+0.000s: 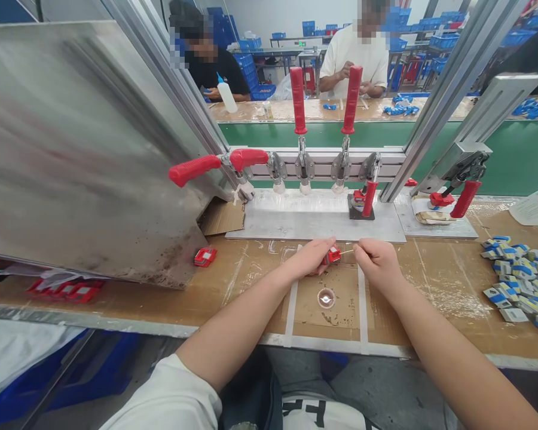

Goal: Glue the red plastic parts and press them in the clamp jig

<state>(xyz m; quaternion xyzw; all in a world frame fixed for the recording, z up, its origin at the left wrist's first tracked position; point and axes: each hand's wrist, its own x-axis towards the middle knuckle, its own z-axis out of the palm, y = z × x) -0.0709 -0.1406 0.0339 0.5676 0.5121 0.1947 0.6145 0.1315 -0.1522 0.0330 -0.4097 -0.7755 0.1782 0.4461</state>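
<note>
My left hand (318, 254) is closed around a small red plastic part (332, 255), whose right end shows past the fingers. My right hand (377, 261) is closed on a thin pale stick (347, 251), its tip pointing left at the red part. Whether the tip touches the part I cannot tell. Below the hands a small round clear dish (326, 298) stands on the taped cardboard. Another red part (205, 257) lies off to the left.
Behind the hands, toggle clamps with red handles (298, 101) stand over a metal plate (296, 224). A metal panel (94, 149) rises at left. Blue, yellow and white pieces (520, 275) are heaped at right. Two people (358, 54) sit across a far bench.
</note>
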